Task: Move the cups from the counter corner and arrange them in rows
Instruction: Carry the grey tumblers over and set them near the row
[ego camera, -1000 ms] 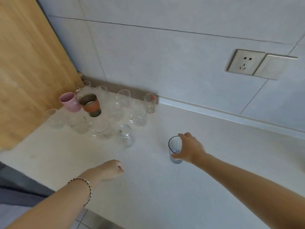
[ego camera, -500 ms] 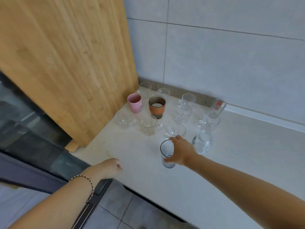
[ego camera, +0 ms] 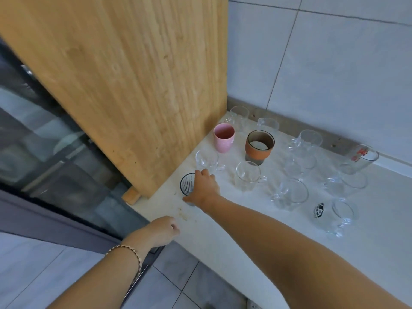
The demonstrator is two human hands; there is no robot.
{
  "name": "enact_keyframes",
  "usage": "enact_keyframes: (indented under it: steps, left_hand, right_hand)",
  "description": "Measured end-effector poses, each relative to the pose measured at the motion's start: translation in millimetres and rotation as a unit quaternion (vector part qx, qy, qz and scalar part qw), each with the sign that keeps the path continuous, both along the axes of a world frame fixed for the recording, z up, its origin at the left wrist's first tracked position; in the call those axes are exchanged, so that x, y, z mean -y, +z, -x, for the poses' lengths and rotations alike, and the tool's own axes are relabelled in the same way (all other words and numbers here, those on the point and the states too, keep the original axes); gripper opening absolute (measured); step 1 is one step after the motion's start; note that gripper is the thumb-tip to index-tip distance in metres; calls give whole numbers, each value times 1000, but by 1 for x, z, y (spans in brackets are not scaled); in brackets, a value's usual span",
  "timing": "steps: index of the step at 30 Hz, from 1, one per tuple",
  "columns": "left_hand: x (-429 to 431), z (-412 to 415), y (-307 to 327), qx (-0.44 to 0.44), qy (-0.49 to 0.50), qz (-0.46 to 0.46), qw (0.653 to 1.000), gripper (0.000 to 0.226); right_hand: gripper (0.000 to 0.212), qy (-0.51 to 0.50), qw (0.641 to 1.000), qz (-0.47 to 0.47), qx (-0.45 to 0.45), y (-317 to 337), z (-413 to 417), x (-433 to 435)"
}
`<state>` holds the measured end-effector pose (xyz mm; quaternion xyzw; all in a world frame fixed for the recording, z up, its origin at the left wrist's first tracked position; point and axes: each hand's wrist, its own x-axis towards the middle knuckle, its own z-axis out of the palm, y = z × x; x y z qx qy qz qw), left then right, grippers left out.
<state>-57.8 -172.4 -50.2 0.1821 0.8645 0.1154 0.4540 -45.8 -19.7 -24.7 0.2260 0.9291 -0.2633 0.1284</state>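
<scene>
Your right hand (ego camera: 205, 188) has its fingers (ego camera: 201, 174) and thumb wrapped round the dark-lined glass (ego camera: 186, 186). The glass sits at the front-left of the worktop (ego camera: 223, 233), just beside the wooden board (ego camera: 133, 85) and in front of a clear mug (ego camera: 206, 158). Your hand hides the base, so I cannot tell whether it is fully set down. Seat it flat before you let go, in line with that mug and the pink cup (ego camera: 224, 137) behind, so the three read as one row. The worktop's front edge is close, so leave a margin. Release by lifting straight up, clear of the mug. Your left hand (ego camera: 161, 229) hangs loosely curled at the edge, holding nothing.
</scene>
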Motion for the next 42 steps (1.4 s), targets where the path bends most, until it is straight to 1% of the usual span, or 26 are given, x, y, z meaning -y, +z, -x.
enact_keyframes:
  steps: [2,4,5,9,12,14,17,18,21,24,31,38,42]
  left_hand:
    - [1,3,-4,-3,6,3,1000,11]
    - [3,2,-7,-2,14,1,1000,21]
    - [3,2,-8,1,16,1,1000,23]
    - [4,-2,-11,1,-4,4,1000,18]
    - [-7,-6,-7,-1,-40,-1,999,11]
    - [-22,-11,0,2,-82,0,997,9]
    - [-54,-22,3,-8,-137,3,991,21]
    - [-66,-27,3,-15,-155,2,988,22]
    - [-106,-51,5,-29,-213,-9,976,19]
    - [-151,-88,8,-29,-278,-40,959,28]
    - [-265,-204,27,-58,-397,-58,914,33]
    - [-384,-366,35,-74,-490,-62,866,26]
    - [-446,-472,37,-71,-522,-77,847,33]
  right_hand:
    - [80,4,1000,1,1,-4,7,7]
    - [80,-3,1000,10,-6,-6,11,11]
    - [80,-13,1000,20,-12,-6,12,13]
    - [88,-38,995,94,-20,-5,0,9]
    - [90,-31,994,95,35,-5,-30,-7]
    - [79,-19,992,83,93,-6,-58,-27]
    - [54,-28,983,68,167,-5,-109,-64]
    - [50,-39,979,63,188,-4,-127,-77]
    - [50,-82,969,54,227,0,-190,-113]
    - [51,-141,961,45,232,4,-261,-149]
    - [48,-280,935,30,217,25,-433,-227]
    - [45,-361,913,40,185,30,-619,-300]
    - [42,-402,898,42,176,25,-725,-341]
